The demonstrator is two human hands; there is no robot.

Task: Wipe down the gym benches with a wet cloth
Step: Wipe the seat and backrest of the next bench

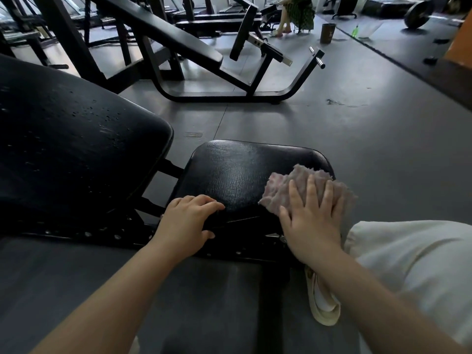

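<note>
My right hand (313, 215) lies flat, fingers spread, pressing the cloth (301, 186) onto the near right corner of the seat pad (237, 175), while my left hand (187, 221) curls over the pad's near left edge, bracing it. The seat surface glistens across its middle, so I judge it mostly wiped, with this corner in hand. The backrest (76, 139) to my left shows droplets, and the incline bench (166, 29) beyond looks untouched, so plenty remains.

Left grip (190, 218) at 9 o'clock: fingers curled, thumb tucked below. Right grip (313, 214) at 3 o'clock: fingers held straight, spread, palm pressed down.
</note>
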